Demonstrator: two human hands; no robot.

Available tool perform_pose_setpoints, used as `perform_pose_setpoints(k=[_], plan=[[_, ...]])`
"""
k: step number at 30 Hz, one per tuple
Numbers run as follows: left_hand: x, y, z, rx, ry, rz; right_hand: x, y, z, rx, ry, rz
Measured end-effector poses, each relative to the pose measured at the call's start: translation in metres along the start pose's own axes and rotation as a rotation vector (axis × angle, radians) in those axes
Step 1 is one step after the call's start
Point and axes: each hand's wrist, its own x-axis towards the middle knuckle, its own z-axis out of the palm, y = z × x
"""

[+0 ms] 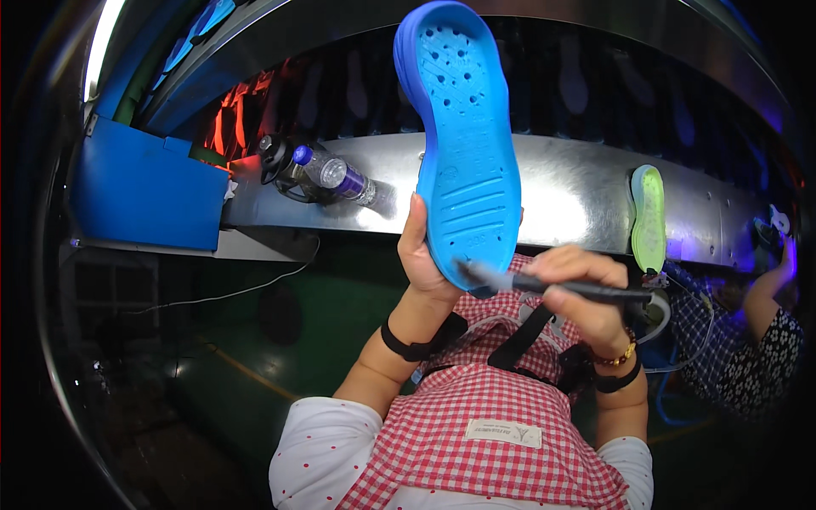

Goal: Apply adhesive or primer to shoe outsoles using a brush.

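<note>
My left hand (423, 259) grips a blue shoe sole (470, 174) by its heel end, with its toe end pointing away from me and its hollow inner face turned up. Small holes dot the toe area, and raised slanted ribs cross the middle. In my right hand (586, 289) is a dark-handled brush (599, 291), the fingers closed around it. Its blurred tip meets or hovers just over the sole's heel; I cannot tell which. A pale tube runs from the brush's rear end.
Across the bench stretches a metal ledge (552, 200), bearing a clear bottle with a purple label (340, 177), a dark bottle (276, 157) and a yellow-green sole (648, 221). Behind it, more soles lie in a dark row. A blue box (149, 183) stands left; another person's arm (769, 285) shows right.
</note>
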Motion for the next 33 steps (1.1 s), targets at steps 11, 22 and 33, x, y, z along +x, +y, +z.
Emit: perform_pose_setpoints(k=[11,22,33], plan=[[0.006,0.009,-0.007,0.180,0.056,-0.030,0.027,-0.023,-0.015,-0.303,-0.102,-0.072],[0.012,0.029,-0.005,-0.031,-0.033,-0.202,0.009,-0.040,0.003,-0.410,-0.474,-0.189],[0.009,0.032,0.006,0.335,-0.053,-0.751,0.018,-0.047,-0.030,-0.619,-0.672,-0.133]])
